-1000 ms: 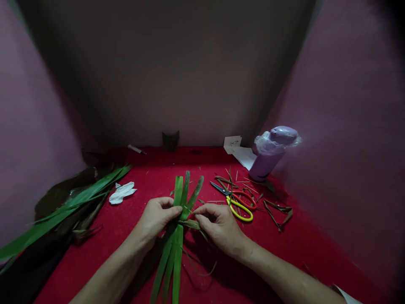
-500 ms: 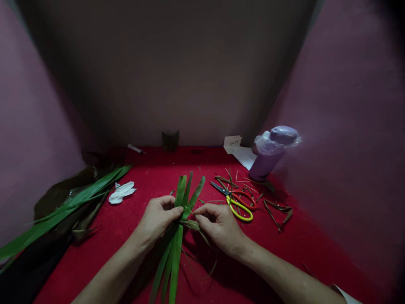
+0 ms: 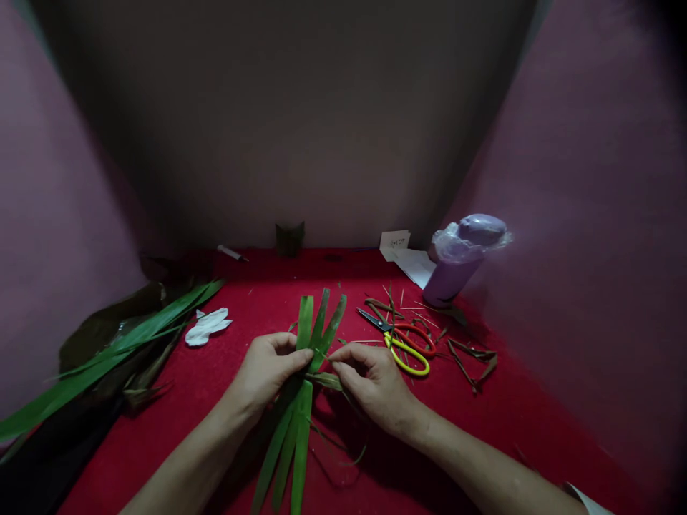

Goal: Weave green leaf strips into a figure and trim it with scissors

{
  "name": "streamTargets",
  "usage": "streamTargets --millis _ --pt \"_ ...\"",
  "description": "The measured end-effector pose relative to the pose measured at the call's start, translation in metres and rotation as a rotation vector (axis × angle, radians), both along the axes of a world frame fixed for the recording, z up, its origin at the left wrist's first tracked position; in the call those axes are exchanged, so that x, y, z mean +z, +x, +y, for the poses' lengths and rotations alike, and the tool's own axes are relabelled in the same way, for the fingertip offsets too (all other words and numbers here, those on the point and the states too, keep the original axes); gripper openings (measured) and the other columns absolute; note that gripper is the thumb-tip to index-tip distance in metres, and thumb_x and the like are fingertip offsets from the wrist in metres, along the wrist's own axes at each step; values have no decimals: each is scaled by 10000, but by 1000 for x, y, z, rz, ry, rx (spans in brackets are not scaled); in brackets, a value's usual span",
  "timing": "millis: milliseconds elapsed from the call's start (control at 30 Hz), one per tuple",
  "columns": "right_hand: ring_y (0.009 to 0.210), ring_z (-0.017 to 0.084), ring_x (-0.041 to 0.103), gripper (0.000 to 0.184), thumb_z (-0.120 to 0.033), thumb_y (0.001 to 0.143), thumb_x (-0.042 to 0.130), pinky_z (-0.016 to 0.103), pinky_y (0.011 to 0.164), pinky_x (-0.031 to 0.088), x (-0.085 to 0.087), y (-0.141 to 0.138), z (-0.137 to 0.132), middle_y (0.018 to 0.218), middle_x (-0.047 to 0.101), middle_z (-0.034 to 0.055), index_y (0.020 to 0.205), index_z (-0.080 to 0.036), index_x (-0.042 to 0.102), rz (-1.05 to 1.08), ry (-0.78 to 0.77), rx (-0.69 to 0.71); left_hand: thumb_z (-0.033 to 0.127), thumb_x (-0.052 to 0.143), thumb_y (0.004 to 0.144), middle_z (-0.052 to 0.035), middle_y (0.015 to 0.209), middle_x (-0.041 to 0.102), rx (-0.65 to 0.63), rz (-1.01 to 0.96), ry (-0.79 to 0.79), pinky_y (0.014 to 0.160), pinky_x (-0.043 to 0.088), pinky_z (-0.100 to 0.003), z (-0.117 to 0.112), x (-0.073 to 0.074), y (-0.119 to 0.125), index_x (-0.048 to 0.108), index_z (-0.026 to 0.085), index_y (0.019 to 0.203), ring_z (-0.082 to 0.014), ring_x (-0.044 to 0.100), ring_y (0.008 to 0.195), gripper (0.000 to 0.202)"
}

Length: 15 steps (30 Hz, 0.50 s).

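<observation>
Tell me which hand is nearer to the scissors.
Right. The right hand is close to the scissors, on their near side; the left hand is well to their left, holding green leaf strips.

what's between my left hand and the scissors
In the head view, the upper ends of the green leaf strips, your right hand and a thin pale stick lie between the left hand and the scissors.

The person's left forearm (image 3: pixel 198 447) and right forearm (image 3: pixel 477 454) angle inward. The left hand (image 3: pixel 273 361) pinches, thumb (image 3: pixel 298 359) extended; the right hand (image 3: pixel 376 383), just beside it, pinches between forefinger (image 3: pixel 351 352) and thumb.
</observation>
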State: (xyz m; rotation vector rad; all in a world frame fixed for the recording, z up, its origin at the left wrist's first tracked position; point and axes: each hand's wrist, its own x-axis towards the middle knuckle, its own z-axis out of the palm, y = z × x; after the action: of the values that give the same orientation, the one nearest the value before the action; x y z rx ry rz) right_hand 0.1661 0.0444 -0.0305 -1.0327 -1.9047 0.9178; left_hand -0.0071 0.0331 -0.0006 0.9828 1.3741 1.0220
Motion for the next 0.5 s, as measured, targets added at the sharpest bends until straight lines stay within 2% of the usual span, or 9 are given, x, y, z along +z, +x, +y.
streamTargets --millis 267,500 --pt "599 114 564 186 -109 798 515 214 591 403 3 2 1 675 650 0 828 -188 681 -21 74 12 266 640 664 -36 600 646 -31 -7 9 489 402 -231 0 0 -2 641 126 675 -141 561 519 141" --pt "620 123 570 177 -117 816 515 224 612 413 2 2 2 691 650 9 842 -187 676 -12 91 37 277 650 658 -16 545 617 -23 -64 -16 455 369 -223 -1 -3 -3 629 127 654 -126 526 468 152"
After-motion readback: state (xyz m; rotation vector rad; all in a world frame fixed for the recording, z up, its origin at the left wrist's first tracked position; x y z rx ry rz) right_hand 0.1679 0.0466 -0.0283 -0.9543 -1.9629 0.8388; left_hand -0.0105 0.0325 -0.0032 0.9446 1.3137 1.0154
